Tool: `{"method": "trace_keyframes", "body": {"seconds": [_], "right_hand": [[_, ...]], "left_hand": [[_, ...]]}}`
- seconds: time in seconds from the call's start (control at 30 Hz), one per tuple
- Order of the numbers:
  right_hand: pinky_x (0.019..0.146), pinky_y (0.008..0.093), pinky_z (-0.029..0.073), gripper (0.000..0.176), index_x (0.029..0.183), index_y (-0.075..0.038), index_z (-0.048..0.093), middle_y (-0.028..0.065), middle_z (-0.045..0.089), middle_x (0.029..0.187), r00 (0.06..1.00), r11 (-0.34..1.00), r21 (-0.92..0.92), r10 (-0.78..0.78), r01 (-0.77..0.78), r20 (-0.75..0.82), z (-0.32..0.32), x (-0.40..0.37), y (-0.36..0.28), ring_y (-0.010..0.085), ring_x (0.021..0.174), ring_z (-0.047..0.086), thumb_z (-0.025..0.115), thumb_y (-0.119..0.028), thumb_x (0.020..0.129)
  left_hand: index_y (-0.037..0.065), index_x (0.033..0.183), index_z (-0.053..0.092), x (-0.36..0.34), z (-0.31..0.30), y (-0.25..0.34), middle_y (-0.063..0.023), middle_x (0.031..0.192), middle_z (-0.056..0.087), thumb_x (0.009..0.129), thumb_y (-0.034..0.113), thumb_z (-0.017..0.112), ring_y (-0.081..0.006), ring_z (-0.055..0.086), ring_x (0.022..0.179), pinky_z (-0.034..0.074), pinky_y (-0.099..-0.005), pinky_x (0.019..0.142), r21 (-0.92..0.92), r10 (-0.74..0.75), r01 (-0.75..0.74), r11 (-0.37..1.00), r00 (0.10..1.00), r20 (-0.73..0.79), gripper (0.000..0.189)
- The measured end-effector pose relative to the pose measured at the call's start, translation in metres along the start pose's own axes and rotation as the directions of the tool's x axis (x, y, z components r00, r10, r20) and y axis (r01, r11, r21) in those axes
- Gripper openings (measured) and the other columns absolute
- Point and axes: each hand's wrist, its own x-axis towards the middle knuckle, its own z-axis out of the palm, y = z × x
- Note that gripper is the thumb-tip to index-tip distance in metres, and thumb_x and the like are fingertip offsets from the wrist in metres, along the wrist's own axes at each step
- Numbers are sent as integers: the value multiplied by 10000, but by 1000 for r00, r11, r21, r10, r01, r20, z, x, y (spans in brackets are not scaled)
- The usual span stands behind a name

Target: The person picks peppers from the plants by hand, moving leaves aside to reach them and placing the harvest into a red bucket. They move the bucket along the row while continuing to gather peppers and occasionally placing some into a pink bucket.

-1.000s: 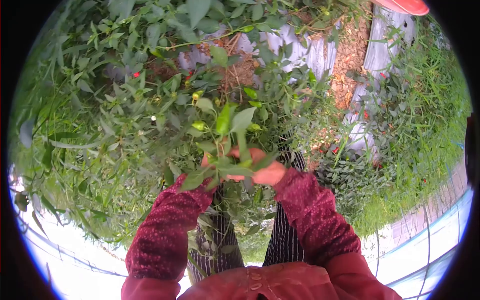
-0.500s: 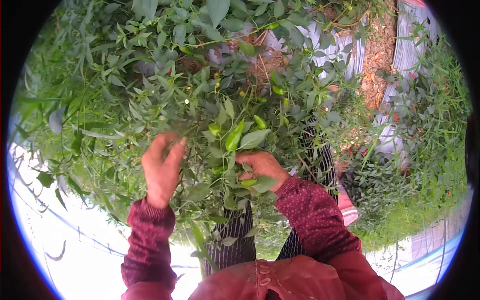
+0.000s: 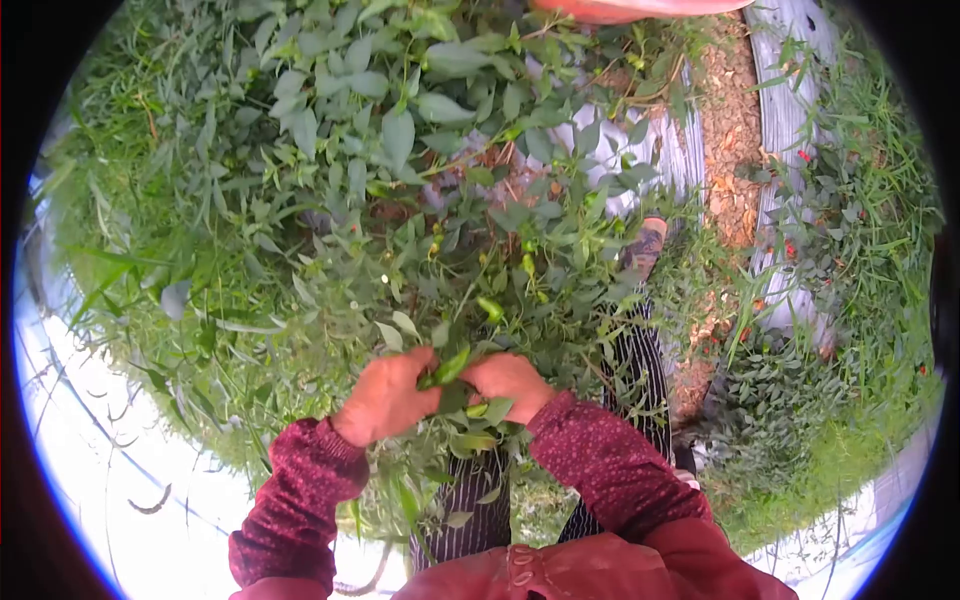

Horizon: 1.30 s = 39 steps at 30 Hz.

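Observation:
Both hands meet low in the leafy chili plant (image 3: 400,270). My left hand (image 3: 390,397) is closed, its fingertips at a green chili pepper (image 3: 452,367) between the two hands. My right hand (image 3: 508,384) is closed among the leaves just right of that pepper; leaves and its own fingers hide what it grips. Another green chili pepper (image 3: 490,308) hangs a little above the hands. Leaves (image 3: 472,440) spread below them, in front of my striped trousers (image 3: 470,500).
A pale plastic ground sheet (image 3: 785,90) runs beside a strip of brown litter (image 3: 732,130) at right. Red peppers (image 3: 790,248) show among low plants there. An orange-red rounded object (image 3: 630,10) enters at the top edge. My shoe (image 3: 648,242) stands beside the plant.
My left hand has moved right and down to meet my right hand and closed at a pepper. The view has shifted, and the orange-red object shows more at the top.

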Motion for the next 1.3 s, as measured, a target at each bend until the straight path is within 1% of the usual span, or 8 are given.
{"method": "trace_keyframes", "body": {"seconds": [0.33,0.53,0.57,0.63,0.9,0.97,1.03,1.3], "right_hand": [[661,452,479,251,905,-64,583,162,605,779,979,979,106,184,-175,-85,5,4,-5,354,786,605,636,-185,691],[697,429,494,421,1146,-84,596,170,633,858,984,989,0,151,-151,-92,2,7,-17,348,823,617,588,-157,731],[714,431,492,527,1199,-99,576,172,629,856,979,987,-17,157,-160,-129,10,8,-10,354,814,611,625,-132,675],[721,436,488,518,1163,-84,592,175,629,866,977,975,-64,212,-211,16,-3,5,-17,356,819,609,632,-99,646],[772,460,469,459,1127,-54,554,165,626,841,971,999,41,8,1,-238,30,-11,5,333,835,614,580,-3,671],[782,456,466,455,1125,-56,559,165,625,847,992,996,26,88,-86,-93,20,-8,1,330,848,613,570,3,674],[791,452,464,452,1124,-58,564,166,625,852,985,987,-5,161,-161,53,17,-4,-1,326,861,612,560,9,678],[763,431,478,361,996,-81,622,126,635,813,991,993,-73,98,-92,89,16,-7,1,305,845,619,571,-30,643]], "left_hand": [[48,918,587,-58,-36,50,-73,712,587,800,188,686,-147,583,660,497,-287,611,-233,106,-11,972,912,397,208],[71,1012,586,14,-141,150,-17,845,573,815,176,642,-107,562,648,489,-253,595,-545,244,-336,768,941,-235,229],[58,991,584,32,-163,176,-9,785,585,851,188,581,-92,552,579,450,-235,514,-400,290,-409,820,900,-327,191],[48,817,620,87,-197,193,-19,605,565,839,104,528,-88,551,534,423,-243,459,512,858,-692,510,362,-365,110],[40,817,637,112,-124,136,-41,676,609,816,120,550,-146,587,628,479,-281,562,20,659,-670,742,724,-206,118],[38,817,642,122,-109,126,-47,697,621,810,125,557,-163,597,655,495,-291,591,-100,624,-637,765,770,-134,122],[30,1006,642,120,-25,45,-121,890,655,727,76,622,-234,641,833,530,-341,744,474,471,-523,708,850,236,284],[26,876,611,79,54,14,-98,748,615,684,96,591,-258,615,741,499,-390,670,653,350,-438,618,897,270,206]]}}
